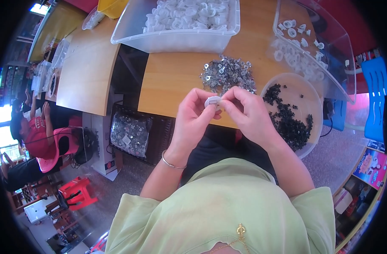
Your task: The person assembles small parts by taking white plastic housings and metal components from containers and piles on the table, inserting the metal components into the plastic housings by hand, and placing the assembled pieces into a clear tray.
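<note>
Currently, the left hand [193, 120] is pinching a small white part [212, 100] above the wooden table [164, 80], near its front edge; the right hand [246, 110] is bringing thumb and finger together at the part's right side, exact grip hidden. Metal pieces [227, 73] are lying just beyond, black pieces [289, 116] sitting in a round tub [309, 95].

A: Top?
B: The person wears a plain pale green shirt [236, 194], soft folds, short loose sleeves [132, 213].
A: Jewellery?
B: Thin silver-toned bangle [171, 164] round the left wrist [178, 152]. Fine gold chain [234, 242], small gold pendant [241, 230], detail too small to call.
A: Hands?
B: Left hand [193, 115], right hand [248, 113], both bare.
A: Lower half?
B: Dark clothing [214, 148] over the lap, mostly hidden by the shirt, cut unclear.
</note>
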